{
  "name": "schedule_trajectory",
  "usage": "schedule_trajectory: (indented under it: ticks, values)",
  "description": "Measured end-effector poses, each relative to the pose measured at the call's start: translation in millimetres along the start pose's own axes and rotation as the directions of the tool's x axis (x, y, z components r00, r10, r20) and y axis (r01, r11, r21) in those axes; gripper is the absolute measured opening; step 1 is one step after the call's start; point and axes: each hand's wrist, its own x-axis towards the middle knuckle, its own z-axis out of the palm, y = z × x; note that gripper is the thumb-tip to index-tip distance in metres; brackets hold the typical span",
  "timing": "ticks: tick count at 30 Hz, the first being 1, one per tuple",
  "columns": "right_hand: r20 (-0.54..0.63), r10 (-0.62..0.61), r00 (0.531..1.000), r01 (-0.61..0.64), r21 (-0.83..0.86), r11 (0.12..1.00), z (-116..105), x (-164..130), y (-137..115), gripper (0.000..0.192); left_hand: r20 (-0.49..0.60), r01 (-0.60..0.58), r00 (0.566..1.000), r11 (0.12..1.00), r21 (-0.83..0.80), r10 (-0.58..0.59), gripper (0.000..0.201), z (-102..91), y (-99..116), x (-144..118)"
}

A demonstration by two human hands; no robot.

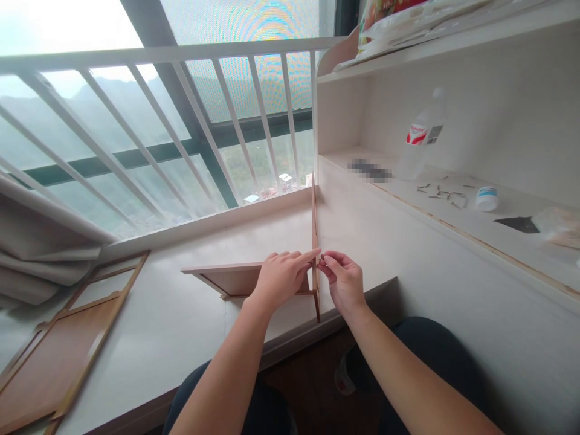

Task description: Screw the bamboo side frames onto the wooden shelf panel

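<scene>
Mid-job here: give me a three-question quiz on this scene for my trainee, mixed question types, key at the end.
1. True or false: the left hand rests against the upright thin wooden panel standing on edge on the white window ledge.
2. What stands nearest the small white round jar on the white shelf? A) clear plastic bottle with a red-and-white label B) scattered small metal hooks C) flat brown laser-cut wooden sheet
3. Fill in: the right hand pinches something small at the panel's ____ side.

Key: 1 true; 2 B; 3 right.
</scene>
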Motion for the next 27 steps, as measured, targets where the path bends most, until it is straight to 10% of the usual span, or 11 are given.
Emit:
schedule_trajectory:
  ticks: [27]
  values:
    - [0.044,-0.095,0.995,0.102,-0.214,0.972,-4,1,12,0.023,-0.083,0.037,0.996,0.996,-0.081,-0.044,0.024,6.5,-3,3]
